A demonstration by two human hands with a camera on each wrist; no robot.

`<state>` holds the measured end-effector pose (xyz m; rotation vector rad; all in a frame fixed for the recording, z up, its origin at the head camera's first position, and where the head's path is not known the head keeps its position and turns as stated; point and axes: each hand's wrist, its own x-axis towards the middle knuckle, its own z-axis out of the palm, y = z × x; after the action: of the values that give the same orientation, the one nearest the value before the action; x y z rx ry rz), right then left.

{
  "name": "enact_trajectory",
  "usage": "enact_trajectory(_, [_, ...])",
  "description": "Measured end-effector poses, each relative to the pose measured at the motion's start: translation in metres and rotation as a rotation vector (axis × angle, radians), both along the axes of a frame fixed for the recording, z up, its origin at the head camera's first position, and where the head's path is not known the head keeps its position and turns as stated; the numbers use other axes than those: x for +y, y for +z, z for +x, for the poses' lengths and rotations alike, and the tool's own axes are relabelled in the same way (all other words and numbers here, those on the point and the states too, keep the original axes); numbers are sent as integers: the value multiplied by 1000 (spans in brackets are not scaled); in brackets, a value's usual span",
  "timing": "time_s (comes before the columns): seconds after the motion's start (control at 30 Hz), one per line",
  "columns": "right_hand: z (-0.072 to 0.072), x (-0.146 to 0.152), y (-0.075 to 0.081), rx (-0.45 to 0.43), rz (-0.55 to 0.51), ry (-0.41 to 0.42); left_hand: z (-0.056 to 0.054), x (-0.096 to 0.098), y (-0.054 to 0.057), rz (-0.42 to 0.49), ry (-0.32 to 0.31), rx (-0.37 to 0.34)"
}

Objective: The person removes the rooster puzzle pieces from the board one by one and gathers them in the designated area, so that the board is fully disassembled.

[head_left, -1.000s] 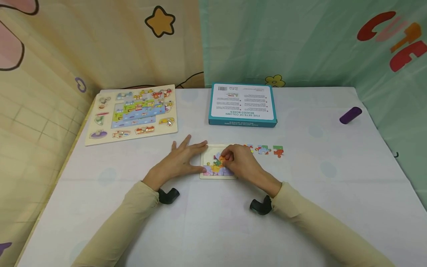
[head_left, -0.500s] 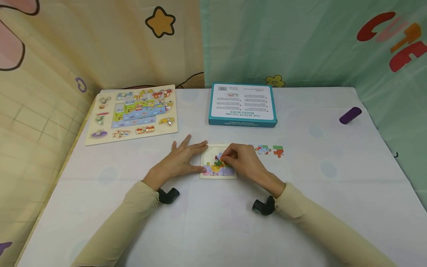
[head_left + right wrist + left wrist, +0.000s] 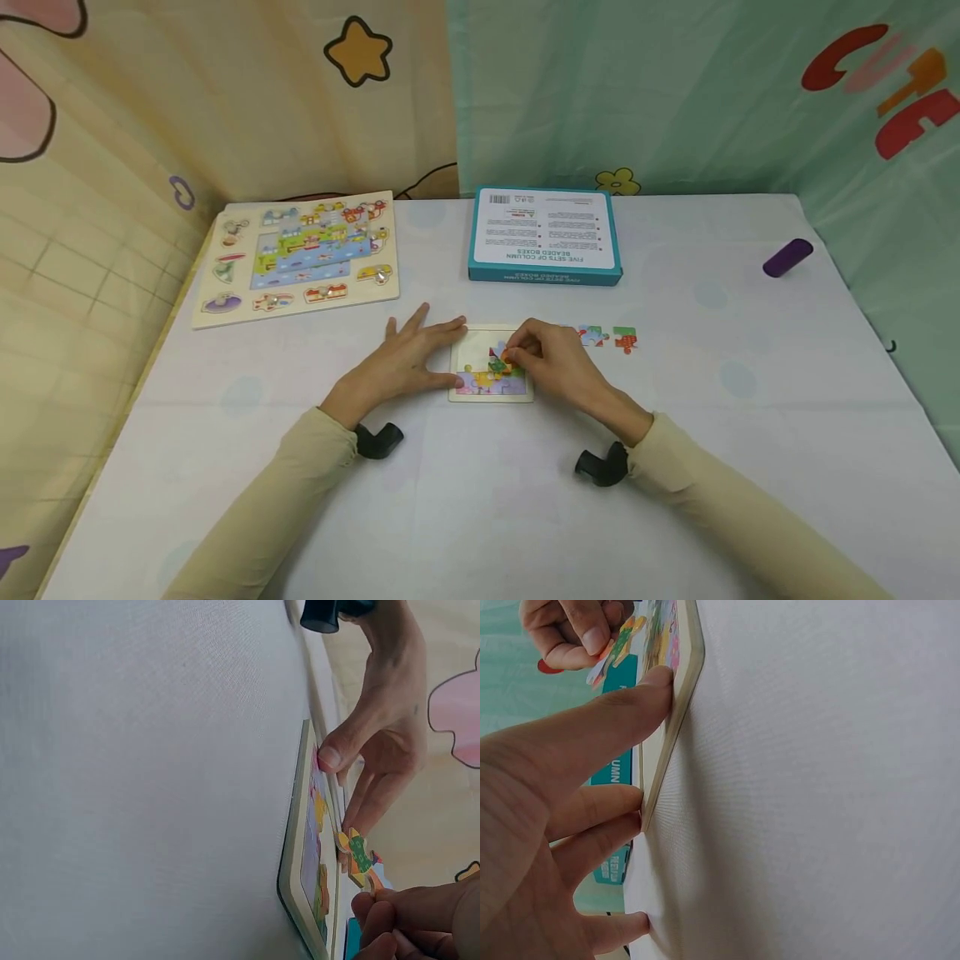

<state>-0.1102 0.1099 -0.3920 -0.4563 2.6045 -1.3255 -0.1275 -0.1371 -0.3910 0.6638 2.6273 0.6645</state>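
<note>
A small jigsaw board (image 3: 491, 398) with a pale frame lies on the white table, its near row filled with purple and yellow pieces. Between thumb and forefinger my right hand (image 3: 553, 358) pinches a colourful puzzle piece (image 3: 360, 851), green, orange and lilac, tilted above the board. My left hand (image 3: 401, 358) is spread at the board's left side; its thumb (image 3: 656, 679) rests on the near left part and other fingertips touch the far left corner. Beyond my right hand lie loose puzzle pieces (image 3: 592, 336), partly covered by it.
A teal-edged box (image 3: 545, 237) stands at the back middle. At the back left is a large wooden knob puzzle (image 3: 296, 258) with picture boards on it. A purple cylinder (image 3: 787, 258) lies far right. Black camera mounts (image 3: 603, 465) hang at both wrists.
My right hand has shifted slightly right and up, with the pinched piece turning more upright and moving right over the board. The left hand has kept its place.
</note>
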Motion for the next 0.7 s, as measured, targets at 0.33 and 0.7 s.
enact_trajectory(0.33, [5,36,0,-4,69,-81,0,0,0,9,3,-9])
enact_trajectory(0.7, [13,86,1,20,180,-179,0,0,-1,7,5,-7])
